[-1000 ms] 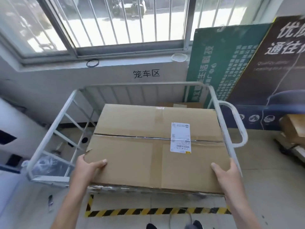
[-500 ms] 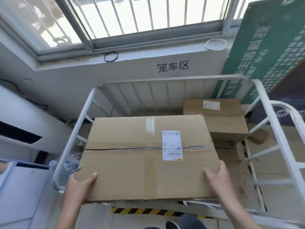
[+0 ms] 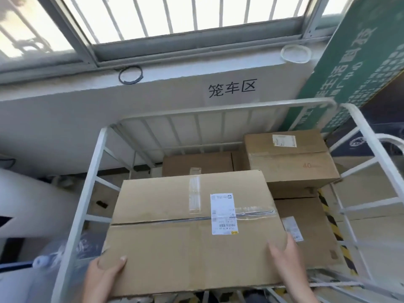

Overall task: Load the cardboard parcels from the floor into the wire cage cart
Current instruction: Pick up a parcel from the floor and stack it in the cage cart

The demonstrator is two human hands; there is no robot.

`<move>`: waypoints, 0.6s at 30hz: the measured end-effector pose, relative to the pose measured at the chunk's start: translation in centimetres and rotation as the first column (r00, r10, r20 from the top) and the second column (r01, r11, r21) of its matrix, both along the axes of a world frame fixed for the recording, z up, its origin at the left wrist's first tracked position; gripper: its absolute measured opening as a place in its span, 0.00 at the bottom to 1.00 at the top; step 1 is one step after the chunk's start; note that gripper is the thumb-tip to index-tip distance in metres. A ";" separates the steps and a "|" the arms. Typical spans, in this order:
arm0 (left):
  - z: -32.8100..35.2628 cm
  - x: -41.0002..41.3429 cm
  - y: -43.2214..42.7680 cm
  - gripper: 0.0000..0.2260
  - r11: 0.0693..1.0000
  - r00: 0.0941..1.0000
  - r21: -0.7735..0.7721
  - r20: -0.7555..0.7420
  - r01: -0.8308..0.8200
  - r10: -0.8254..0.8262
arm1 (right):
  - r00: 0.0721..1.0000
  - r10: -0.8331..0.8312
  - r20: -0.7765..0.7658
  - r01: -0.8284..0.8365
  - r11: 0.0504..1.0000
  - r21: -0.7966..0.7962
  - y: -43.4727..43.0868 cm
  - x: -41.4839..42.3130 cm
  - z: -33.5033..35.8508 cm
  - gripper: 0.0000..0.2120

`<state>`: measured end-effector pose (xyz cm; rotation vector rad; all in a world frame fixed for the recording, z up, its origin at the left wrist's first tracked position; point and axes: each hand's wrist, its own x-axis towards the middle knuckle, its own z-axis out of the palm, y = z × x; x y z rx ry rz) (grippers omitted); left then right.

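Parcel (image 3: 192, 232) held over the cart (image 3: 96, 171), left hand (image 3: 105, 278) and right hand (image 3: 286, 261) gripping its near corners; it could snag the left rail or tip onto boxes (image 3: 290, 162) stacked at right.

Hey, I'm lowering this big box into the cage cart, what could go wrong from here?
1. The big box is held only at its near corners by the left hand and right hand, so its far end may dip or slip.
2. It may catch on the cart's left rail, which it passes closely.
3. The parcels inside sit at uneven heights: the tall parcel at the right, the low parcel behind. The box may land tilted or pinch the right hand.
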<state>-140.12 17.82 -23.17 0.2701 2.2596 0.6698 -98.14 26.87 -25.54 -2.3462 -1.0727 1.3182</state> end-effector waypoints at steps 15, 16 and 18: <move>-20.0 -7.9 13.2 0.28 0.979 0.996 -0.187 0.047 0.079 -0.072 | 0.999 0.036 0.014 -0.036 0.999 0.013 14.0 -7.7 -16.6 0.29; -22.1 -8.3 15.5 0.28 0.982 0.997 -0.171 0.032 0.074 -0.069 | 0.999 0.038 0.010 -0.039 0.997 0.059 16.4 -8.2 -18.5 0.28; -26.4 -8.8 20.1 0.28 0.992 0.998 -0.116 -0.005 0.055 -0.056 | 0.999 0.048 -0.005 -0.046 0.986 0.161 21.1 -9.0 -22.6 0.30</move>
